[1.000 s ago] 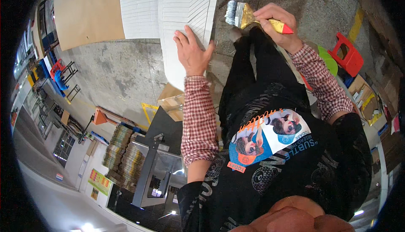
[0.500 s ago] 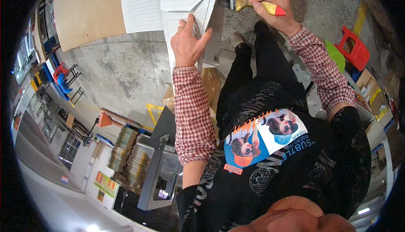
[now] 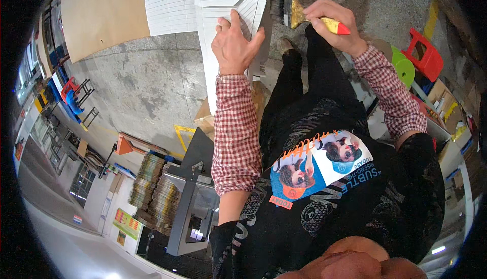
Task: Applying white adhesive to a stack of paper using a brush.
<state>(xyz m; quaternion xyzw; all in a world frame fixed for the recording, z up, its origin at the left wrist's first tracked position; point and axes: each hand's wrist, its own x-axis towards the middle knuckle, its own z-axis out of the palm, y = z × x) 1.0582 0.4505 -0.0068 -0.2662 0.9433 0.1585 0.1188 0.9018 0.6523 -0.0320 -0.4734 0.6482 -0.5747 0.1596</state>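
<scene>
My left hand [image 3: 234, 45] lies on a pile of white lined paper sheets [image 3: 228, 0], its fingers apart and the thumb pointing off to the right. The sheets overlap in a fanned, stepped way. To the right of the pile, my right hand [image 3: 335, 23] grips a flat paintbrush [image 3: 297, 14] by its yellow handle with a red end. The dark bristles point left, toward the edge of the sheets, with a gap between them. More lined sheets [image 3: 170, 5] spread out to the left, next to a plain tan board [image 3: 104, 10].
A cardboard box [image 3: 205, 119] shows under the sheets. Right of my legs are a red plastic stool [image 3: 425, 58] and a round green object [image 3: 404, 68]. A grey machine [image 3: 185, 203] stands at lower left, beside tall stacks of sheets [image 3: 154, 185]. The floor [image 3: 137, 81] is grey concrete.
My right hand has come down and a little to the right with the paintbrush. My left hand has slid slightly up and to the right on the sheets.
</scene>
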